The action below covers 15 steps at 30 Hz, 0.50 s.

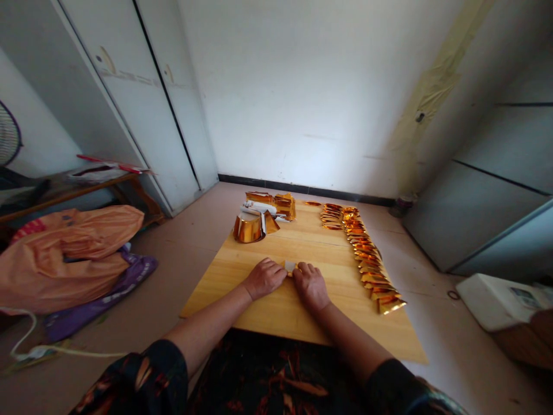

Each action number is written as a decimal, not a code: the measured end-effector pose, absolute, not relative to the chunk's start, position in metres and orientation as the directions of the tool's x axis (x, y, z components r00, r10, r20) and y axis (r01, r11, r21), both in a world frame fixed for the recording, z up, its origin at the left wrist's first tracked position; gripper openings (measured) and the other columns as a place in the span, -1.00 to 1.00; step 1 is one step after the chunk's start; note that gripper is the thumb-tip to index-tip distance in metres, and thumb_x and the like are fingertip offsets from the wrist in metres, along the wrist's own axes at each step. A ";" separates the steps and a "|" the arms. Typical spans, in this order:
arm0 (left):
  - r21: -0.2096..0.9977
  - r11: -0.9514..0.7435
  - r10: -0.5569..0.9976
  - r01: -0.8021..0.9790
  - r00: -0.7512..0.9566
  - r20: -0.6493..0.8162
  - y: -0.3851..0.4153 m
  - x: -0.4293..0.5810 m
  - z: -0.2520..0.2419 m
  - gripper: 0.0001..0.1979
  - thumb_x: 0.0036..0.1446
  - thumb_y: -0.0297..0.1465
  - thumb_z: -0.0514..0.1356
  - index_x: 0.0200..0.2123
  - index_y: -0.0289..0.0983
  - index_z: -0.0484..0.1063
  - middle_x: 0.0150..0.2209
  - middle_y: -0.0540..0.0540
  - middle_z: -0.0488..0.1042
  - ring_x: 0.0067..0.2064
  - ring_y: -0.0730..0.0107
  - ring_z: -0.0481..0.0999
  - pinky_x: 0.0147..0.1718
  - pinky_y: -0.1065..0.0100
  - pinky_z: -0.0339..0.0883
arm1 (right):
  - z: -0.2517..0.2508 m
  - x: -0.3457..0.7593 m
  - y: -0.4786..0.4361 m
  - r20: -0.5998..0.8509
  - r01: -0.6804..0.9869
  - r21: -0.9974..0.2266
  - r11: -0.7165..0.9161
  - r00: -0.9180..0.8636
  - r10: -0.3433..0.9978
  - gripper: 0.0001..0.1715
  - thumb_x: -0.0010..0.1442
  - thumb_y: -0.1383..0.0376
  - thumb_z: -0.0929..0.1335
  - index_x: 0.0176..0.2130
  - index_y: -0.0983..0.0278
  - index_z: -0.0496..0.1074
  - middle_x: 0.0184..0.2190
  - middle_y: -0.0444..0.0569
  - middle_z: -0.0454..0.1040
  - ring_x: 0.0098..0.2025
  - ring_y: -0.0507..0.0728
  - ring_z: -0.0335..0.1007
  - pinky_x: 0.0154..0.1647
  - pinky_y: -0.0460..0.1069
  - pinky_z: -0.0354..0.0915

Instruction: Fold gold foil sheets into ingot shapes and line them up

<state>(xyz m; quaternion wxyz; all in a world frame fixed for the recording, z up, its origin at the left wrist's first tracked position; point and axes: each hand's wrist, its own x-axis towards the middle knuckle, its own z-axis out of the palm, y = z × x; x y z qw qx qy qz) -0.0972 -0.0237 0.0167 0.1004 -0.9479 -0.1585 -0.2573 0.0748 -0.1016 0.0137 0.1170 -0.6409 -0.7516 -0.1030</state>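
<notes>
Both of my hands rest close together on the wooden board. Between them is a small sheet of foil paper, pale on its upper face with a golden edge. The fingers of my left hand are curled onto its left end. My right hand grips the right end in the same way. Fingertips hide most of the paper's sides. Toward the right edge of the board runs a long row of folded gold foil pieces, overlapping one another. At the far left of the board stands a curved stack of gold foil sheets.
Behind that stack lie a white wrapped bundle and more gold foil. An orange bag and a purple bag sit on the floor at left, by a low wooden bench. A white box stands at right.
</notes>
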 end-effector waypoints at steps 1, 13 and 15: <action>-0.091 -0.931 0.260 0.355 0.815 0.517 -0.024 -0.098 0.017 -0.78 0.22 -0.46 0.01 -0.43 -0.26 0.40 -0.50 -0.03 0.42 -0.42 0.43 0.38 -0.37 0.36 0.20 | 0.014 0.073 -0.102 0.301 0.990 -0.005 0.143 -0.134 0.944 -0.85 0.25 0.34 0.28 -0.32 0.25 0.43 -0.26 0.02 0.43 -0.22 0.13 0.25 -0.29 -0.03 0.05; 0.524 -0.672 0.731 0.524 0.581 0.356 -0.017 -0.085 0.004 -0.72 0.08 -0.57 0.09 -0.16 -0.22 0.45 -0.24 -0.04 0.55 -0.18 0.37 0.49 -0.14 0.34 0.38 | 0.033 0.087 -0.094 0.032 0.968 -0.252 -0.003 0.012 0.999 -0.72 0.32 0.31 0.16 -0.17 0.21 0.43 -0.21 -0.06 0.47 -0.25 0.01 0.41 -0.32 -0.15 0.18; 0.559 -0.621 0.774 0.549 0.544 0.325 -0.016 -0.080 0.002 -0.69 0.07 -0.59 0.09 -0.14 -0.22 0.45 -0.21 -0.05 0.55 -0.15 0.36 0.49 -0.10 0.31 0.38 | 0.033 0.085 -0.094 0.010 0.968 -0.243 -0.056 0.060 0.998 -0.72 0.33 0.30 0.15 -0.11 0.20 0.38 -0.18 -0.05 0.47 -0.25 0.02 0.43 -0.34 -0.14 0.19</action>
